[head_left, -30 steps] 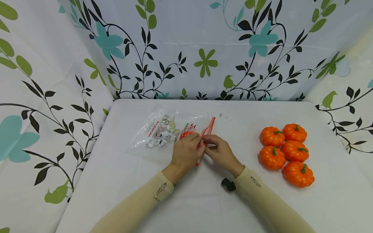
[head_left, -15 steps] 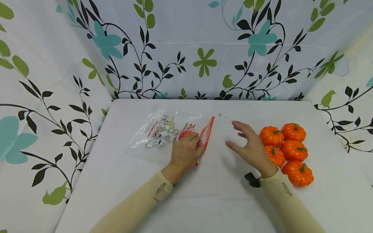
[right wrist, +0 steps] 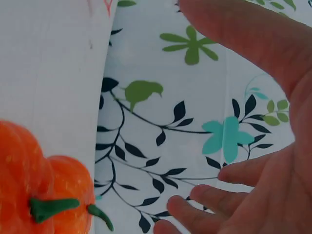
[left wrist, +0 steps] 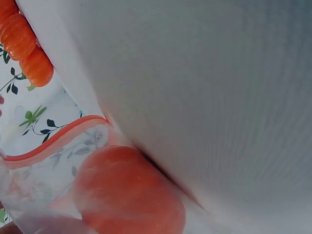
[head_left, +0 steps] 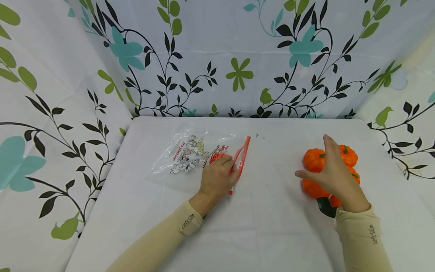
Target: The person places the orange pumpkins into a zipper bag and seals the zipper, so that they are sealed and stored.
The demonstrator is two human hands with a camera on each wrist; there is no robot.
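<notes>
A clear plastic zip bag with cartoon print and a red strip along its mouth lies on the white table. My left hand grips the bag near that mouth. In the left wrist view an orange toy pumpkin shows through the plastic, inside the bag. Over a cluster of several orange toy pumpkins with green stems hovers my right hand, thumb and fingers spread and holding nothing. It hides part of the cluster. Two pumpkins appear below the open palm in the right wrist view.
The white table ends at a back edge against a curtain printed with leaves and flowers. Curtains also hang at both sides. A black wrist camera sits by the right wrist.
My right hand has let go of the bag's mouth and moved right, over the pumpkins, with its fingers spreading. The left hand stays on the bag.
</notes>
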